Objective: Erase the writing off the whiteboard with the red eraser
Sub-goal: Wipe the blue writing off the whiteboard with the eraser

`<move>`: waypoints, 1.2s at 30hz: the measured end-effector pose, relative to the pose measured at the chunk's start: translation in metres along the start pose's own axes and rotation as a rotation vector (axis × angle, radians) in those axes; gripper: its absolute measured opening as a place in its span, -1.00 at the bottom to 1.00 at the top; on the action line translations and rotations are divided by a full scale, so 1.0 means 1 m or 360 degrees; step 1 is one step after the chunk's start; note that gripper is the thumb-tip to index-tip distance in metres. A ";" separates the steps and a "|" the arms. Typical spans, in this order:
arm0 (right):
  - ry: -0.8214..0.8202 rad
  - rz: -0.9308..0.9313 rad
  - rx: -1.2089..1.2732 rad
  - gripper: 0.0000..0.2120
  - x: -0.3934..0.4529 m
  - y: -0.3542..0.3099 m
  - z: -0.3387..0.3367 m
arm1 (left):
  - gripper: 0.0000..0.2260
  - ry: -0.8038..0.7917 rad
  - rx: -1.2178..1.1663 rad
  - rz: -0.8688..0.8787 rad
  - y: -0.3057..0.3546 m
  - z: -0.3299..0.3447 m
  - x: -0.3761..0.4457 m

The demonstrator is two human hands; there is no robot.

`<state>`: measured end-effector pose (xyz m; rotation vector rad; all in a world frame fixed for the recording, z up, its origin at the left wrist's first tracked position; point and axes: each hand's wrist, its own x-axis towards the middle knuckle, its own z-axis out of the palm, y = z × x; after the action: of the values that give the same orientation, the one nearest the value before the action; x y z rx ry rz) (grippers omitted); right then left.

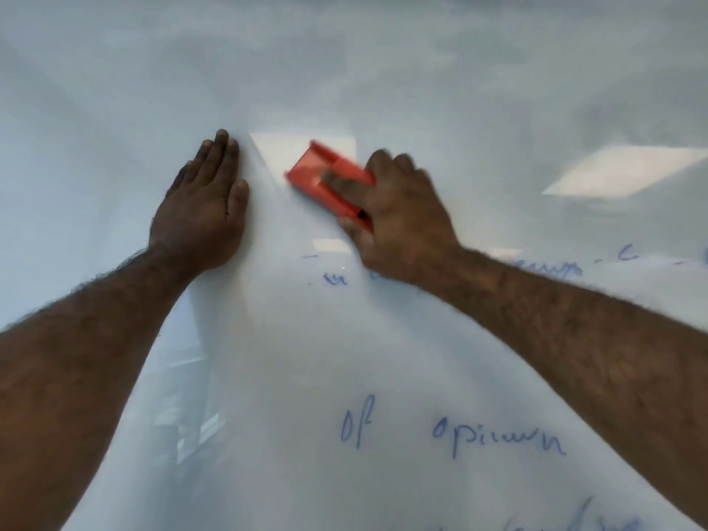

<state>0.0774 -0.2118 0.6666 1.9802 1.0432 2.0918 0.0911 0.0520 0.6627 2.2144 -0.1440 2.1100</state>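
- Two hands on whiteboard: left hand flat, fingers straight, bracing left of eraser.
- Right hand grips eraser, blurred, mid-wipe.
- Writing sits below eraser; next, judged: stroke down over it.

Glossy white whiteboard surface, pale grey smears; blue handwritten marker writing; bright red rectangular plastic eraser.
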 end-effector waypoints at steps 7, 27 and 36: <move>-0.0352 -0.0833 0.0020 -0.58 -0.045 -0.016 -0.007 | -0.43 0.0016 -0.0027 0.0013 -0.001 -0.002 -0.007; -0.0237 -0.0365 0.0037 -0.57 -0.136 -0.039 -0.012 | -0.45 0.0082 0.0004 0.0041 -0.012 0.005 -0.009; -0.0230 -0.0149 -0.0246 -0.53 -0.067 0.070 -0.060 | -0.44 0.0085 -0.0022 -0.0023 -0.012 0.010 -0.023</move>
<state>0.0612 -0.3233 0.6498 1.9356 0.9010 1.8883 0.1018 0.0626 0.6396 2.1427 -0.1383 2.1515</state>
